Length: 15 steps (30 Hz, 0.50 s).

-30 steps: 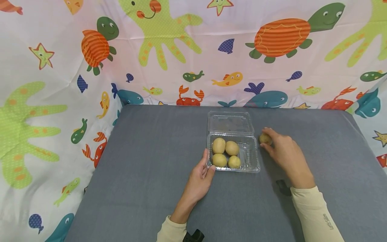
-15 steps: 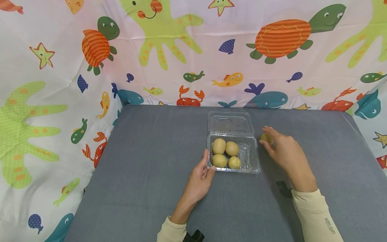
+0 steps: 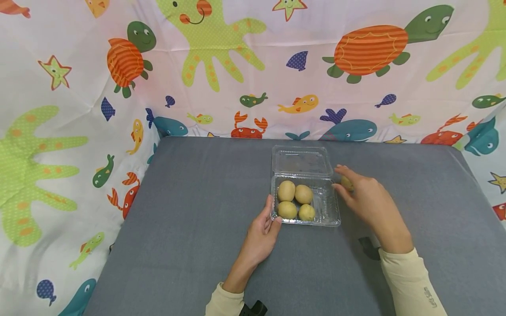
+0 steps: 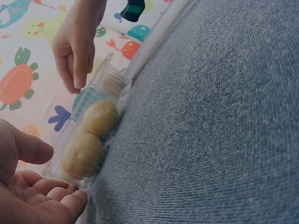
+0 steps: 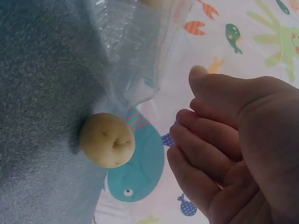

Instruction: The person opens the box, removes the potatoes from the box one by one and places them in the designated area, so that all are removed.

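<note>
A clear plastic clamshell box point(image 3: 327, 206) stands with its lid point(image 3: 300, 160) folded back. Several yellow potatoes point(image 3: 303, 194) fill its left part; in the left wrist view two potatoes point(image 4: 81, 156) show through the wall. My left hand point(image 3: 259, 237) holds the near left corner, thumb at the rim and fingers low on the side. To the right of the box, a single potato point(image 5: 107, 140) rests on the cloth. Over it is my right hand point(image 3: 371, 204), thumb and fingers apart, with a gap to the potato in the right wrist view; its fingertips reach near the box's right edge.
A grey cloth point(image 3: 189, 228) covers the table. Behind and to the left hangs a white curtain point(image 3: 221, 114) printed with sea animals. A black wrist device point(image 3: 254, 308) sits at the left sleeve.
My right hand has shifted slightly left toward the box, its fingertips passing beyond the loose potato, which stays about where it was. My left hand and the box have kept their place.
</note>
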Motion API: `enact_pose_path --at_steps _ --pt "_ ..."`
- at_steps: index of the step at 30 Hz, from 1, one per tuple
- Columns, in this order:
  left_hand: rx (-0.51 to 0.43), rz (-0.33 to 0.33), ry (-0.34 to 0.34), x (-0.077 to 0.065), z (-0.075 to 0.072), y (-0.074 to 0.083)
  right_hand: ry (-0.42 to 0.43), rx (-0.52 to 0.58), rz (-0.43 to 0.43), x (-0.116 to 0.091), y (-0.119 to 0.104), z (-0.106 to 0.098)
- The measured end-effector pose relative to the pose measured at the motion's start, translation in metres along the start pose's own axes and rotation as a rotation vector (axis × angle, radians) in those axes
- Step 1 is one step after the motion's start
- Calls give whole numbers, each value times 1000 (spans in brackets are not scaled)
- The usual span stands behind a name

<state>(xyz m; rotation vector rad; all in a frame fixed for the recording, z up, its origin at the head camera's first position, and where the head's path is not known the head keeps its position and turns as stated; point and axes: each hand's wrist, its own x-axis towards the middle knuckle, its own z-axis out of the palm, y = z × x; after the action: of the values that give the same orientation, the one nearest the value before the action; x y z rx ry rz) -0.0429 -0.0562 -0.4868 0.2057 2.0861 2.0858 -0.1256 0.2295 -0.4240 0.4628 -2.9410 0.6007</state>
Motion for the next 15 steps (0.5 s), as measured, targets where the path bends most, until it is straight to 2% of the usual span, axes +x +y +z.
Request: enact_pose_path --at_steps 10,15 --pt "-12 18 -2 0 0 0 -74 4 -30 -6 -18 -5" --pt "-8 13 -2 0 0 0 -98 6 -97 -7 -24 -7"
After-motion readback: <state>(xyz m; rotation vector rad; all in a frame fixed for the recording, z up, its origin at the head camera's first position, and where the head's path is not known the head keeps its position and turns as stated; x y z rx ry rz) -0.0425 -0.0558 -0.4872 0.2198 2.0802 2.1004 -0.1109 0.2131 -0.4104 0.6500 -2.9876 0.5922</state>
